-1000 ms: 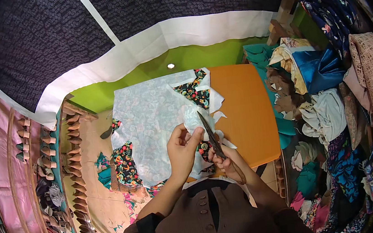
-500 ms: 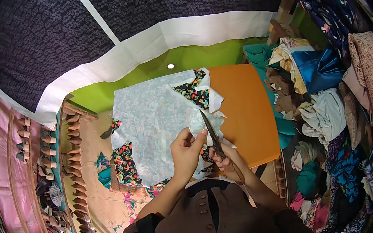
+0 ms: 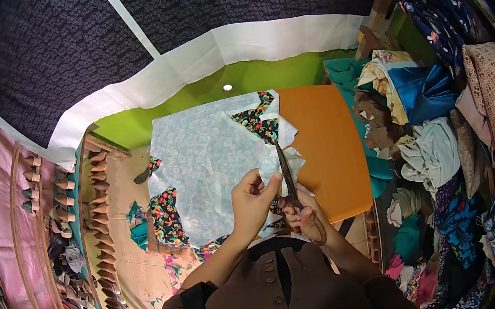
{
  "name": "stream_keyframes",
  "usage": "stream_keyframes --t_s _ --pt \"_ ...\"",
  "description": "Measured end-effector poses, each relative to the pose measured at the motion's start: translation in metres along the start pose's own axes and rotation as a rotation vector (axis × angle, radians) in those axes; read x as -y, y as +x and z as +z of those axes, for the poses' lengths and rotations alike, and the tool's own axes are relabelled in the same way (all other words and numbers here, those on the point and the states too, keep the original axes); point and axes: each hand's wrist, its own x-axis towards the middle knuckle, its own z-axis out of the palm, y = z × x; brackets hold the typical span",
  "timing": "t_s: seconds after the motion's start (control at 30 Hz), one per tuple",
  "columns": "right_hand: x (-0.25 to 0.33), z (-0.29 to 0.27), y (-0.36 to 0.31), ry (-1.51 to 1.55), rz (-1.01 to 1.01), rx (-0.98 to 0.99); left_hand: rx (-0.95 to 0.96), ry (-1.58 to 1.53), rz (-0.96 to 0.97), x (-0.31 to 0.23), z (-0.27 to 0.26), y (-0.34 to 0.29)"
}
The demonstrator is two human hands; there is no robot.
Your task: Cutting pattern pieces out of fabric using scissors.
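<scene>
My right hand [image 3: 304,214] grips the handles of a pair of dark metal scissors [image 3: 288,177], whose blades point away from me over the table. Close beside it, my left hand [image 3: 251,201] pinches a small white piece of cloth [image 3: 269,161] between thumb and fingers. The blades lie against the right edge of that piece. Beneath both hands a large floral fabric [image 3: 198,154] is spread pale side up. Its black printed side shows in a folded part [image 3: 256,123] beyond the blades and at the ragged left corner.
The fabric lies on an orange table [image 3: 326,145], bare along its right side. Heaped cloths [image 3: 430,146] crowd the right. A wooden rack of shoe-shaped forms [image 3: 101,220] stands at the left. Scraps [image 3: 172,273] lie on the floor; a dark patterned curtain [image 3: 242,2] hangs ahead.
The scissors have turned slightly to the right and their blades look closer together. My left hand and the small white piece have shifted a little to the right.
</scene>
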Motion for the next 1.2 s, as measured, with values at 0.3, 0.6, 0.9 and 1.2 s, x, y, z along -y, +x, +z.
stream_keyframes --t_s 0.3,0.6,0.9,1.2 --pt "0.008 0.001 0.000 -0.138 -0.005 0.003 -0.021 0.001 0.108 0.001 0.000 0.004" --pt "0.002 0.000 0.001 -0.263 -0.085 -0.021 -0.144 -0.054 0.047 0.011 0.005 0.005" --pt "0.002 -0.004 -0.001 -0.252 -0.027 -0.021 -0.139 -0.070 0.078 0.006 0.006 0.006" --pt "0.006 -0.004 -0.002 -0.307 -0.052 -0.032 -0.067 -0.055 0.018 0.005 0.005 0.007"
